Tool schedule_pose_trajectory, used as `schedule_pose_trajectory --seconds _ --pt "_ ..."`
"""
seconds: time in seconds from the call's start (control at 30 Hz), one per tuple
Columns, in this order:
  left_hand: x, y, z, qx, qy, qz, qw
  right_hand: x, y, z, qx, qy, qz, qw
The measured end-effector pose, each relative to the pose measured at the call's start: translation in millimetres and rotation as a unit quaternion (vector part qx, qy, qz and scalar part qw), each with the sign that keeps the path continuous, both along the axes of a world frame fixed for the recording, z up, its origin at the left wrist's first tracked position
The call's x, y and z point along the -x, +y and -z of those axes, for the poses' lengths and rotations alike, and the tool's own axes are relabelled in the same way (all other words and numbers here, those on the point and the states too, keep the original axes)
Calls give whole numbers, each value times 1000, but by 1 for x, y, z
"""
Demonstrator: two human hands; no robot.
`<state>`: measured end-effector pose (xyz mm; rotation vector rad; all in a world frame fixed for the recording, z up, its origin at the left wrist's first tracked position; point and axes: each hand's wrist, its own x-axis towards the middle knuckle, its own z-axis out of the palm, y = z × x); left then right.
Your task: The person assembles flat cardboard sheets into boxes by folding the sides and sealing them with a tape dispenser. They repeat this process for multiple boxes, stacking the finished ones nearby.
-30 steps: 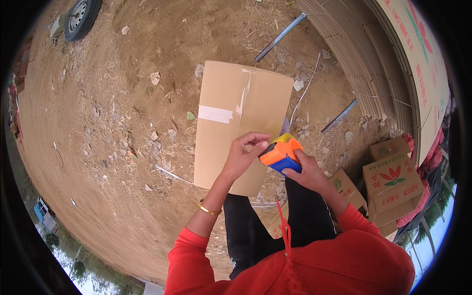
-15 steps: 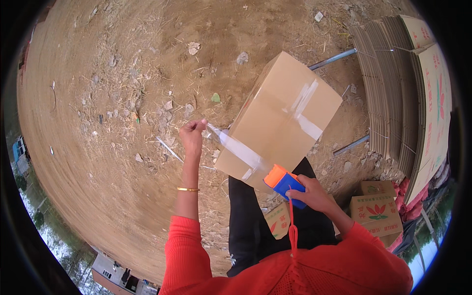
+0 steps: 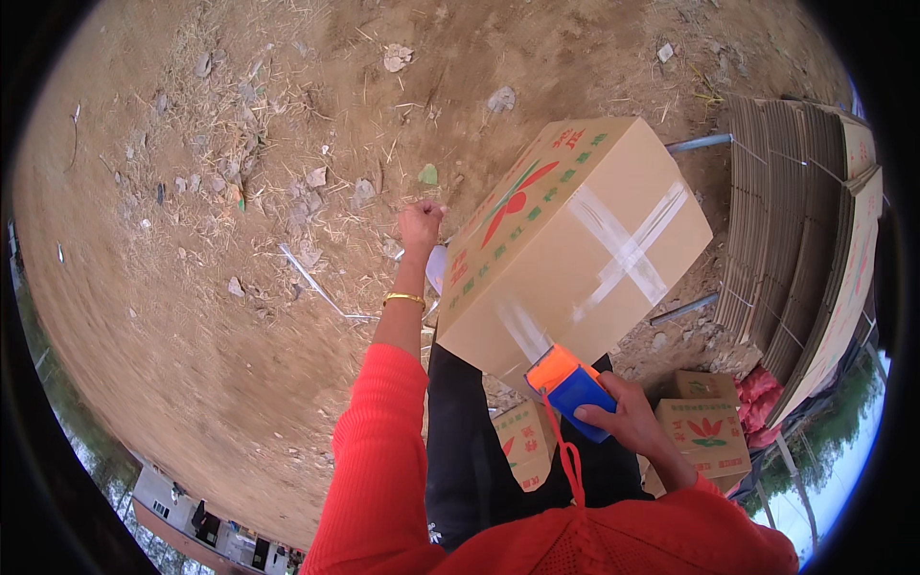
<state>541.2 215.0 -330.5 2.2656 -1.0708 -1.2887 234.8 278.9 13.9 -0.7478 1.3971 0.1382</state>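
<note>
A brown cardboard box (image 3: 565, 240) with a red and green flower print and a cross of clear tape on one face is tilted up in front of me. My left hand (image 3: 420, 225) is stretched out at the box's left edge, fingers closed, seemingly gripping the box's far side. My right hand (image 3: 628, 422) holds an orange and blue tape dispenser (image 3: 567, 385) pressed against the box's near lower edge. A red cord hangs from the dispenser.
Bare dirt ground with stones, straw and scraps lies all around. A tall stack of flattened cardboard (image 3: 805, 220) stands at the right. Small printed boxes (image 3: 704, 431) sit near my legs at lower right, next to a red bag (image 3: 762, 393).
The box has been turned and swung up, now showing its printed side and taped face. My left hand has moved to the box's left edge. The dispenser stays at the box's lower edge.
</note>
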Motion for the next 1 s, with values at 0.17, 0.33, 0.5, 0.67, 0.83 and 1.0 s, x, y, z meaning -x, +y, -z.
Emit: schedule_pose_trajectory --seconds 0.17,0.33,0.5,0.67,0.83,1.0 --pt "57 42 12 -39 56 -23 997 9 6 8 -22 14 -10 1000" --pt "65 46 8 -116 32 68 990 16 11 10 -9 35 -40 999" --pt "56 40 11 -185 -60 258 946 8 3 10 -18 44 -30 998" --pt "65 53 2 -129 293 113 941 11 4 17 0 44 -62 997" --pt "63 42 -14 -158 355 103 916 16 8 23 -13 43 -73 996" --pt "69 31 -101 -108 277 111 948 18 15 28 54 65 -88 993"
